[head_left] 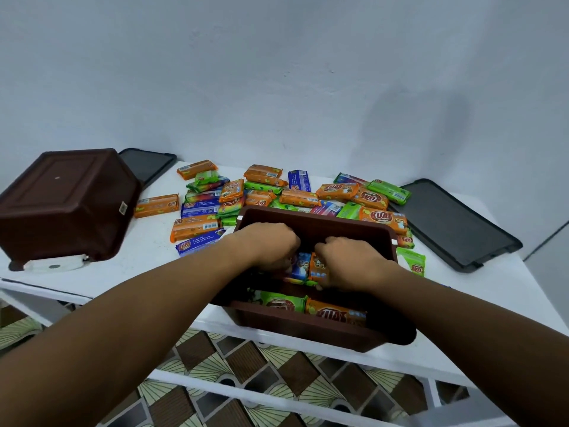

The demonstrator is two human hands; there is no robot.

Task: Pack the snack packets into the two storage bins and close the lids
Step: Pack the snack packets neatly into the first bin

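Now, inside the open brown plastic bin (308,331) at the white desk's (138,266) front edge, the left hand (271,245) has a glossy blue snack packet (300,266) in its grip, the right hand (354,263) a glossy orange snack packet (318,268).

Left hand (268,245) and right hand (354,261): bare, with knuckles and backs exposed. Behind each wrist, the left forearm (138,318) and right forearm (462,328) are bare along their whole visible length, appearing broader with distance from the hands.
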